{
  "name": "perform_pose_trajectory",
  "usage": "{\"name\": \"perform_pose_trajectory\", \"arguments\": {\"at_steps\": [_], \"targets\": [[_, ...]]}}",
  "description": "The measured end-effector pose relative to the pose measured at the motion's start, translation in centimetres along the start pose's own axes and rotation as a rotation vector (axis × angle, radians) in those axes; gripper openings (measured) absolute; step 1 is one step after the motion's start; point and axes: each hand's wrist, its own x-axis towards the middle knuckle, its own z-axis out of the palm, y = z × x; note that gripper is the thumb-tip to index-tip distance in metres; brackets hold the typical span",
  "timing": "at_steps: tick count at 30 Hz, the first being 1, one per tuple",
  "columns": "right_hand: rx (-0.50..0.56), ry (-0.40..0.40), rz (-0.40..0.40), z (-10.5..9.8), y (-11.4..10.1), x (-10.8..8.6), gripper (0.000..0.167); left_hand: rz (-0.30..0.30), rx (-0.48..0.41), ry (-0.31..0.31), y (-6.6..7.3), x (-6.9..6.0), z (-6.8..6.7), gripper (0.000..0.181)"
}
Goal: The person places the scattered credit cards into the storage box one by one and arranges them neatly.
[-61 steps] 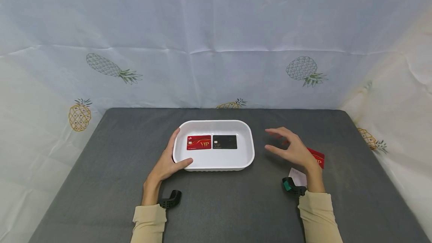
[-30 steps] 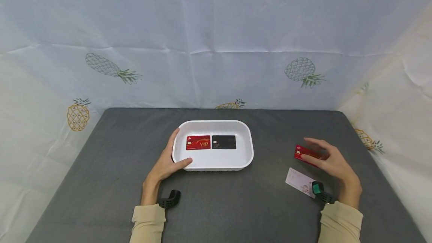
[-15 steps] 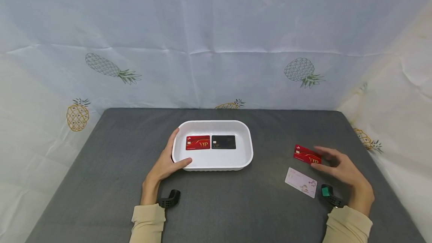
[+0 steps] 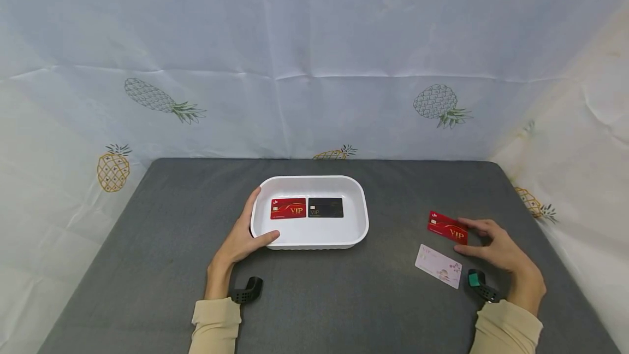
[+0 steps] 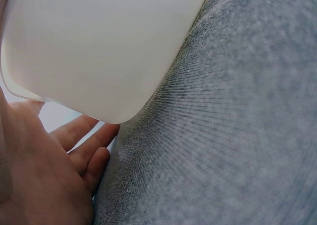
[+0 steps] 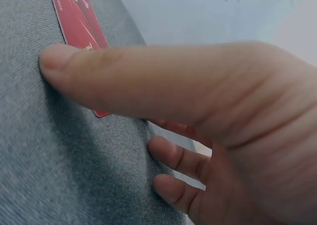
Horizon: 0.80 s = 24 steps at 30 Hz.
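Observation:
My left hand holds the left end of a white plastic tray, its thumb over the near rim and its fingers along the outer wall. Inside the tray a red VIP card lies beside a black VIP card. At the right, a second red VIP card lies flat on the table. Around that card's right end is my right hand, thumb and forefinger spread apart near opposite edges. In the right wrist view the thumb covers part of the card; contact is unclear.
A pale pink card lies on the grey tabletop, just nearer than the loose red card. Behind the table hangs a white cloth with pineapple prints. Black devices sit on both wrists.
My right hand has moved from beside the tray to the right, over the loose red card, then to its right end. The pink card has come into full view. The left hand stays on the tray.

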Motion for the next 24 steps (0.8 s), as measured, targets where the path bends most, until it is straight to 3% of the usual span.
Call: {"name": "perform_pose_trajectory", "arguments": {"at_steps": [14,24], "targets": [[-0.077,0.008,0.049,-0.1,-0.3,0.8,0.075,0.005,-0.013,-0.003,0.1,0.0,-0.1,0.108],[-0.087,0.035,0.023,0.2,0.0,1.2,0.066,0.004,-0.005,-0.003,0.0,0.1,0.0,0.108]]}}
